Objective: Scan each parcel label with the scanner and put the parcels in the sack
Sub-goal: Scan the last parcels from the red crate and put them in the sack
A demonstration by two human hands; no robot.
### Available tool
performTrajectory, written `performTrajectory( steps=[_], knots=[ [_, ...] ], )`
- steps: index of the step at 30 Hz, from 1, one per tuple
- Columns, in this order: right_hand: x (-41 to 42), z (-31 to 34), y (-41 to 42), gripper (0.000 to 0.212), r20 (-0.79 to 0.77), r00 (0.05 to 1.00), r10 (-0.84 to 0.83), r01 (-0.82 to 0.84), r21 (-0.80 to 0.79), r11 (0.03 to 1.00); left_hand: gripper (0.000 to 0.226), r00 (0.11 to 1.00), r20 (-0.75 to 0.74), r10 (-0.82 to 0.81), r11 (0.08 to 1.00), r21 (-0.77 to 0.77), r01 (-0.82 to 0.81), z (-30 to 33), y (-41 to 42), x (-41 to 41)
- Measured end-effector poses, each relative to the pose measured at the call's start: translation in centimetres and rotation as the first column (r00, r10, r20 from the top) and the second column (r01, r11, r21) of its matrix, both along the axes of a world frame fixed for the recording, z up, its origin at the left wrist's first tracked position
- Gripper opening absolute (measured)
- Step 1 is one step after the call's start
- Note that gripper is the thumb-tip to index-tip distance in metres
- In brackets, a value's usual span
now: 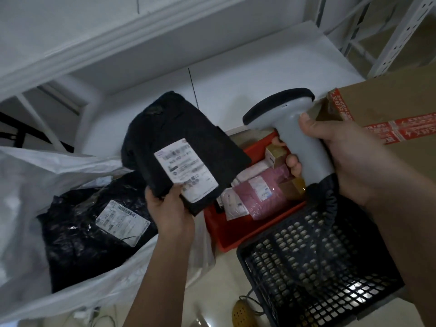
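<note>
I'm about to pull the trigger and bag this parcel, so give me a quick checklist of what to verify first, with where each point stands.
1. Left hand grips the black parcel: ok.
2. Label faces up, thumb on only its lower edge: ok.
3. Right hand holds the scanner by its handle: ok.
4. Scanner window aimed at the label: cannot tell.
5. Sack mouth open, one labelled parcel inside: ok.
6. Red bin holds more parcels: ok.
</note>
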State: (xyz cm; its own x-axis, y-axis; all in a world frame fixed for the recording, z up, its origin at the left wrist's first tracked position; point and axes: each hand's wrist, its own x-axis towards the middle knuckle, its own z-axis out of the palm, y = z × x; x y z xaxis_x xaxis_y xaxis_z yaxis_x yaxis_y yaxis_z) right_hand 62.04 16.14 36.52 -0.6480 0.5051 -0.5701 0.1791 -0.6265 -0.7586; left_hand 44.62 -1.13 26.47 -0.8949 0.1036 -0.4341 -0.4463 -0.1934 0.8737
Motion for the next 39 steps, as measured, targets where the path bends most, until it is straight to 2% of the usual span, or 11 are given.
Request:
performTrajectory(
  steps=[5,8,10,12,15,20,24,28,31,34,39],
  knots=[
    [-2.8,-0.5,-0.4,0.04,0.047,0.999,-0.012,0.014,-0.048,0.999,0.066,0.836,-0.122,0.534,0.838,-0.057,-0.543,1.2,-7.6,-5.7],
    [-4.0,-1.6,-1.0,0.041,0.034,0.999,-0.002,0.003,-0.041,0.999,0.076,0.755,-0.15,0.638,0.74,-0.153,-0.655,-2.1,-13.3,-10.7],
    [-4.5,-2.4,-1.2,0.042,0.019,1.0,-0.009,0.01,-0.047,0.999,0.098,0.825,-0.114,0.553,0.706,-0.461,-0.537,0.2,-12.8,-9.4],
    [-4.5,-3.1,-1.3,0.042,0.021,1.0,-0.014,0.015,-0.061,0.998,0.103,0.873,-0.155,0.463,0.541,-0.73,-0.417,1.4,-11.8,-7.7],
    [-3.9,-3.9,-1.0,0.04,0.061,0.997,-0.043,0.049,-0.094,0.994,0.082,0.865,-0.451,0.22,0.409,-0.763,-0.501,2.7,-9.3,-4.9],
    [-1.9,-4.3,0.6,0.036,0.242,0.965,-0.105,0.115,-0.025,0.993,0.051,0.555,-0.764,-0.33,0.715,-0.586,-0.382,0.7,-3.8,0.9],
    [0.5,-5.8,2.9,0.037,0.302,0.944,-0.13,0.115,0.067,0.991,0.045,0.422,-0.562,-0.711,0.627,-0.779,0.018,-3.6,1.4,5.1],
    [3.2,-9.9,5.6,0.034,0.332,0.929,-0.162,0.128,0.123,0.984,0.037,0.525,-0.284,-0.802,0.489,-0.818,0.303,-12.7,4.6,6.9],
    [5.6,-14.4,7.5,0.033,0.301,0.94,-0.163,0.13,0.128,0.983,0.032,0.674,0.024,-0.738,0.395,-0.795,0.46,-21.1,6.6,6.2],
    [7.3,-19.6,9.5,0.032,0.283,0.943,-0.175,0.143,0.131,0.981,0.034,0.795,0.265,-0.545,0.477,-0.682,0.554,-29.1,9.2,4.3],
    [8.4,-29.1,11.9,0.035,0.262,0.944,-0.203,0.175,0.125,0.977,0.058,0.736,0.471,-0.487,0.427,-0.607,0.67,-47.4,11.7,0.6]
  ],
)
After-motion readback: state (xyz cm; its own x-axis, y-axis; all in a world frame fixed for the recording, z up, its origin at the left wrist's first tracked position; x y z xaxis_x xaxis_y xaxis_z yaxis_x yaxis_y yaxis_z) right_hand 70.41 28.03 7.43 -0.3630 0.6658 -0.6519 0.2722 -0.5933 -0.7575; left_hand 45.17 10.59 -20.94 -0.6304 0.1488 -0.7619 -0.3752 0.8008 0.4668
